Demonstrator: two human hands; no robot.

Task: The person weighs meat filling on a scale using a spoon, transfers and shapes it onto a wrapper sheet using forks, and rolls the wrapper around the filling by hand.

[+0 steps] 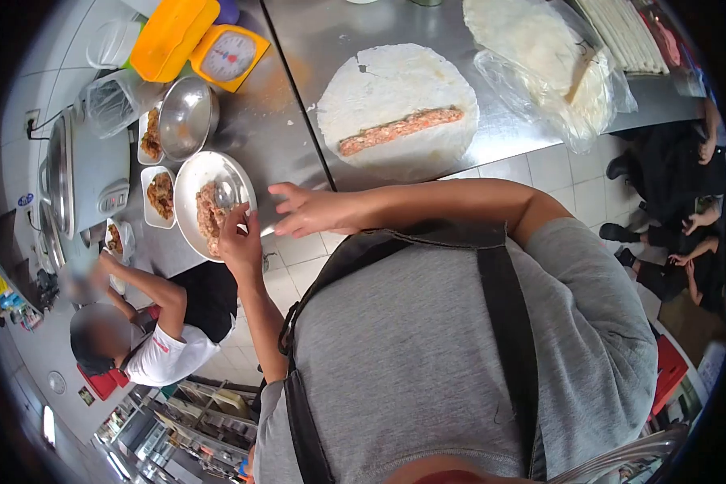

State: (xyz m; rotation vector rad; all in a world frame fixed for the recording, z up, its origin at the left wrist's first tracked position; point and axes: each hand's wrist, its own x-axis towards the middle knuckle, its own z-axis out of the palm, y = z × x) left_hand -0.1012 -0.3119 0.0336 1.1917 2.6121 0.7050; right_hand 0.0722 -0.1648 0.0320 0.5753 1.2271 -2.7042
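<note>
My left hand (240, 238) is at the near right rim of a white plate (187, 211), its fingers closed around what looks like a metal spoon (225, 190). Pinkish minced filling (210, 218) lies on the plate beside the spoon. To the right of the plate, my right hand (310, 211) hovers with its fingers spread and nothing in them. Farther forward, a round white wrapper sheet (403, 85) lies flat on the steel table, with a long strip of filling (402, 129) across its near part. A small hole shows in the sheet.
A metal bowl (188, 118), trays of cooked food (160, 196), an orange scale (230, 56) and a yellow container (172, 36) stand left. Bagged wrappers (548, 73) and stacked white rolls (621, 32) lie right. A co-worker (161, 339) is at left; other people are at far right.
</note>
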